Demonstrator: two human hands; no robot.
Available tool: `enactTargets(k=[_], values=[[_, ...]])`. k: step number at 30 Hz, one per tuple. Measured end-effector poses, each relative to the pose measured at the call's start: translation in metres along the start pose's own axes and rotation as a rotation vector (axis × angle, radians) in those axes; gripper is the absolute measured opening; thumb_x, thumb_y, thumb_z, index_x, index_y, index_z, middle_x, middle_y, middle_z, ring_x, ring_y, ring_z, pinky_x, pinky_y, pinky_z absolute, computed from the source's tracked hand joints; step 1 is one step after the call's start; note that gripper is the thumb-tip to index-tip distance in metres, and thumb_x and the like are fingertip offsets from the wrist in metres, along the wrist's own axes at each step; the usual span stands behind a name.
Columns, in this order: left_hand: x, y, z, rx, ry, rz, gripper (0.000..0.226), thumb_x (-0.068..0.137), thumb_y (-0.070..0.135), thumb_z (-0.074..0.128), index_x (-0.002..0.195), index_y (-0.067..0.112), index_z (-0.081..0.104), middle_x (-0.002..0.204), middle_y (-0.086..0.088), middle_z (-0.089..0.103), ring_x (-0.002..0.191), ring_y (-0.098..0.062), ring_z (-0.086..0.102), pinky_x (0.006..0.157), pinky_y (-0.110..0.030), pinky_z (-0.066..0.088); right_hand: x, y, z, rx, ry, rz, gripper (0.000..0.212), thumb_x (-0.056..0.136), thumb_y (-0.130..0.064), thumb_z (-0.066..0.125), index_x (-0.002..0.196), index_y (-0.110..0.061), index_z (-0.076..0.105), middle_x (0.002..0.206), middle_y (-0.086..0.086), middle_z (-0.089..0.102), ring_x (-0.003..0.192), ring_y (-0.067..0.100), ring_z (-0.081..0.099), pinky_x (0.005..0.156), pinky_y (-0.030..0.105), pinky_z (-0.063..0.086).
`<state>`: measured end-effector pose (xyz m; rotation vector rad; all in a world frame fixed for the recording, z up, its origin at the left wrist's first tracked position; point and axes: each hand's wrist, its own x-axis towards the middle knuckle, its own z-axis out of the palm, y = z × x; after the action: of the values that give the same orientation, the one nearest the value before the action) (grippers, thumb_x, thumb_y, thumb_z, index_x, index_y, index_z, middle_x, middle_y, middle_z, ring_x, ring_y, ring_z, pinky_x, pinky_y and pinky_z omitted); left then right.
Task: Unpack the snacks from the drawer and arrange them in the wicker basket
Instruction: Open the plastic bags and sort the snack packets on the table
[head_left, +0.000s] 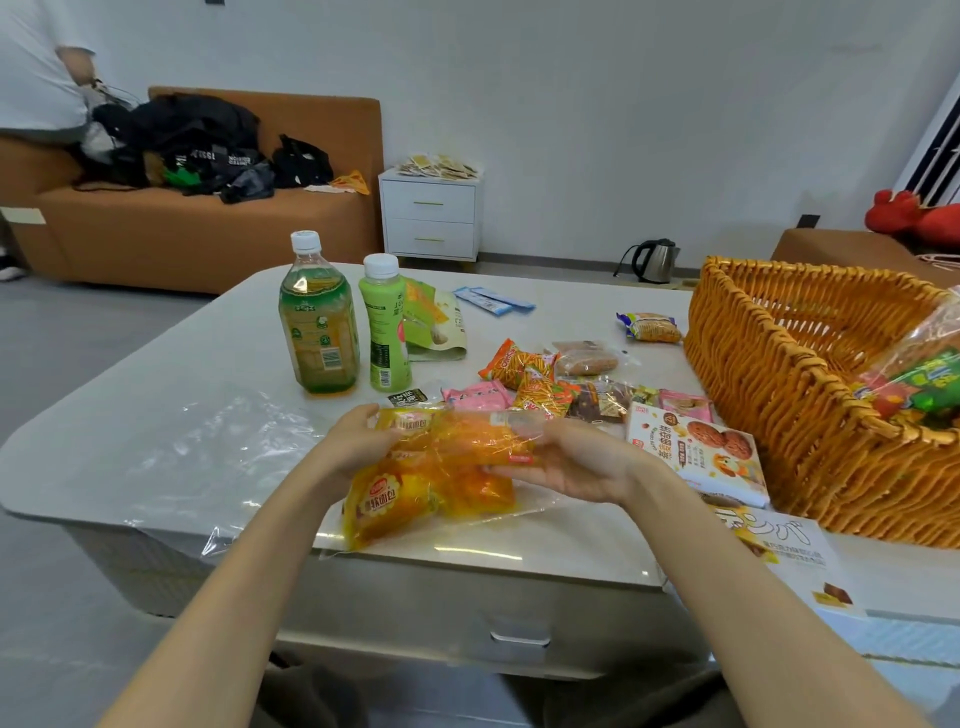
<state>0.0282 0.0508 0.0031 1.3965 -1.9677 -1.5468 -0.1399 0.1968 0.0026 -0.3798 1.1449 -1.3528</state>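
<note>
Both my hands hold yellow bread packets (457, 441) just above the table's near edge. My left hand (358, 441) grips their left end, and my right hand (571, 462) cups them from the right, palm up. More yellow bread packets (395, 504) lie beneath in a clear wrapper. The wicker basket (779, 395) stands at the right with a colourful snack bag (924, 384) inside. Several small snack packets (540, 384) and a cookie box (701, 452) lie between my hands and the basket. The drawer (519, 629) below the tabletop is shut.
Two green drink bottles (317, 317) (387, 327) stand at mid-table, with a green pouch (436, 332) behind. A clear plastic bag (208, 447) lies at the left. A white box (784, 545) overhangs the near right edge. A person stands by the brown sofa (156, 228) at far left.
</note>
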Motion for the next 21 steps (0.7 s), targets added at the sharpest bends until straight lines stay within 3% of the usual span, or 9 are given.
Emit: enactTargets(k=[3,5,7,9,12,15,18,21], values=[[0.003,-0.001,-0.003,-0.084,-0.032,-0.03,0.058,0.098,0.006,0.051,0.151,0.015,0.027,0.151,-0.013,0.036,0.117,-0.026,0.049,0.074,-0.028,0.043,0.008,0.008,0.008,-0.212,0.192,-0.093,0.032,0.092,-0.01,0.062,0.123,-0.004,0.058,0.107,0.013,0.068,0.093,0.023,0.068,0.067,0.026,0.06],[0.004,-0.001,-0.006,-0.123,-0.073,-0.029,0.061,0.096,0.008,0.054,0.151,0.017,0.028,0.15,-0.013,0.037,0.113,-0.024,0.05,0.075,-0.029,0.047,0.011,0.01,0.01,-0.333,0.294,-0.152,0.034,0.087,-0.013,0.069,0.119,-0.006,0.06,0.1,0.008,0.068,0.082,0.017,0.069,0.061,0.022,0.057],[0.008,-0.005,-0.009,-0.108,-0.168,-0.008,0.071,0.092,0.018,0.063,0.151,0.02,0.024,0.153,-0.011,0.032,0.129,-0.027,0.044,0.096,-0.036,0.042,0.014,0.01,0.008,-0.257,0.328,-0.158,0.031,0.086,-0.009,0.07,0.115,-0.003,0.062,0.104,0.012,0.067,0.08,0.018,0.067,0.058,0.022,0.057],[0.006,-0.005,-0.011,-0.013,-0.312,0.018,0.089,0.083,0.035,0.07,0.153,0.026,0.015,0.157,-0.005,0.023,0.138,-0.026,0.032,0.109,-0.038,0.031,0.016,0.009,0.008,-0.093,0.345,-0.134,0.015,0.087,0.001,0.065,0.102,0.0,0.064,0.106,0.015,0.064,0.084,0.022,0.066,0.058,0.024,0.059],[0.005,-0.007,-0.012,0.097,-0.413,0.049,0.121,0.06,0.052,0.079,0.153,0.033,0.005,0.158,0.001,0.018,0.139,-0.022,0.028,0.112,-0.038,0.027,0.014,0.007,0.006,0.083,0.356,-0.104,0.008,0.087,0.007,0.06,0.088,0.0,0.063,0.105,0.018,0.062,0.092,0.025,0.063,0.056,0.027,0.06],[0.005,-0.014,-0.011,0.15,-0.4,0.091,0.118,0.067,0.038,0.08,0.153,0.034,-0.001,0.157,0.001,0.021,0.134,-0.019,0.034,0.111,-0.037,0.031,0.015,0.008,0.005,0.152,0.378,-0.079,0.01,0.088,0.006,0.059,0.097,0.002,0.063,0.103,0.02,0.064,0.089,0.025,0.063,0.051,0.026,0.058],[0.005,-0.019,-0.006,0.257,-0.321,0.144,0.124,0.064,0.042,0.082,0.153,0.032,-0.004,0.158,0.0,0.018,0.14,-0.023,0.03,0.115,-0.041,0.03,0.019,0.009,0.006,-0.109,0.412,-0.116,0.02,0.087,0.001,0.065,0.107,0.003,0.065,0.102,0.016,0.068,0.086,0.023,0.067,0.056,0.027,0.058],[0.003,-0.02,-0.006,0.324,-0.304,0.182,0.128,0.062,0.046,0.081,0.152,0.032,-0.01,0.16,-0.001,0.013,0.143,-0.025,0.025,0.116,-0.042,0.027,0.02,0.011,0.013,-0.402,0.403,-0.2,0.022,0.078,-0.011,0.077,0.099,-0.007,0.072,0.097,0.013,0.073,0.084,0.024,0.07,0.069,0.031,0.06]])
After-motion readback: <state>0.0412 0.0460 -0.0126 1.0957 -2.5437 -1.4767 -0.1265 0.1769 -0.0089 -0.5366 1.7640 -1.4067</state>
